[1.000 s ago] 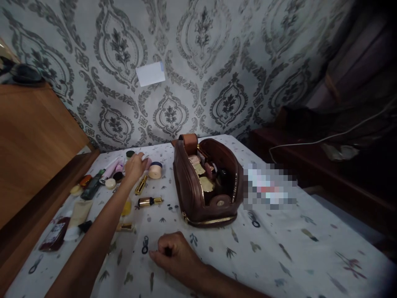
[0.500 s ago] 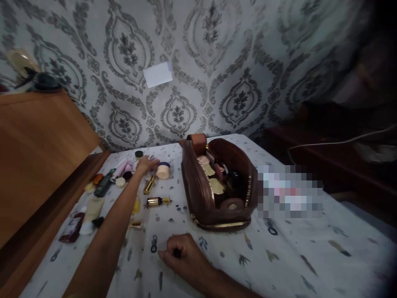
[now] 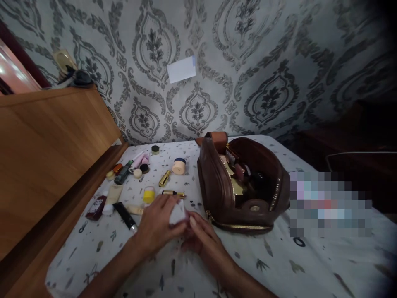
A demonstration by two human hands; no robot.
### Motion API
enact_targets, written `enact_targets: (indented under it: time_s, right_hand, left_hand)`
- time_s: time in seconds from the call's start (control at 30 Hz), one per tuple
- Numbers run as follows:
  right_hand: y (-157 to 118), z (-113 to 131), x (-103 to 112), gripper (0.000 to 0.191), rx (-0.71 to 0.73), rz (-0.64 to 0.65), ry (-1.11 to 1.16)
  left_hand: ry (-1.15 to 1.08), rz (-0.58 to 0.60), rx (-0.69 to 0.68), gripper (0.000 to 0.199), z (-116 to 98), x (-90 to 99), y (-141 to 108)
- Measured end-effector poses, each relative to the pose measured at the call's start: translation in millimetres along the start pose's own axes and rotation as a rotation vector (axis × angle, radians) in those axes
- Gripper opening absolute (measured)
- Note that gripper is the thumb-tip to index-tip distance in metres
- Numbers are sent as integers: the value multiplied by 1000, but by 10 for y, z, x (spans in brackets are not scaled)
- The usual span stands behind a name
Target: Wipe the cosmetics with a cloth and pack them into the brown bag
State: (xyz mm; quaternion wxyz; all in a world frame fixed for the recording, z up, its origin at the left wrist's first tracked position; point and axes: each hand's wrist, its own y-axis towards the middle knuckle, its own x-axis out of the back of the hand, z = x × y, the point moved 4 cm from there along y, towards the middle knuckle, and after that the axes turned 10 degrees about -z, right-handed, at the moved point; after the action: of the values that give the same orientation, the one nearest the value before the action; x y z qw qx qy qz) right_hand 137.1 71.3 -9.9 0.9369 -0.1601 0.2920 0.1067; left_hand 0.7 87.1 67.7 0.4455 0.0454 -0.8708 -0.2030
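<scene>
My left hand (image 3: pixel 159 219) is closed around a small white item with a pinkish edge (image 3: pixel 178 213), its kind mostly hidden by the fingers. My right hand (image 3: pixel 206 240) meets it from the other side, thumb and fingers closed on the near edge. Just beyond the hands lie a gold-and-black tube (image 3: pixel 173 193), a gold dropper bottle (image 3: pixel 165 179) and a yellow jar with a pale lid (image 3: pixel 149 194). To the right stands a brown cosmetic bag (image 3: pixel 217 182), unzipped, with several compacts and other items inside.
On the left of the patterned cloth (image 3: pixel 102 256) lie a black tube (image 3: pixel 124 216), a beige tube (image 3: pixel 113 198) and a dark red bottle (image 3: pixel 96 208). A peach jar (image 3: pixel 179 167) stands farther back. A wooden panel (image 3: pixel 56 136) borders the left side; the papered wall (image 3: pixel 198 111) rises behind.
My left hand has come back from beside the peach jar with the white item. My right hand has moved up to meet it. The view has shifted left.
</scene>
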Motion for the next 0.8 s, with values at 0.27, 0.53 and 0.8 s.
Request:
enact_targets:
  time_s: [0.27, 0.53, 0.8]
  right_hand:
    - [26, -66, 7, 54, -46, -60, 36]
    - [-1, -74, 13, 57, -126, -10, 92]
    - [0, 57, -55, 53, 7, 70, 16]
  left_hand:
    - [391, -40, -422, 67, -169, -117, -335]
    - [-199, 126, -142, 44, -178, -3, -143]
    - [-1041, 59, 835, 65, 184, -358, -133]
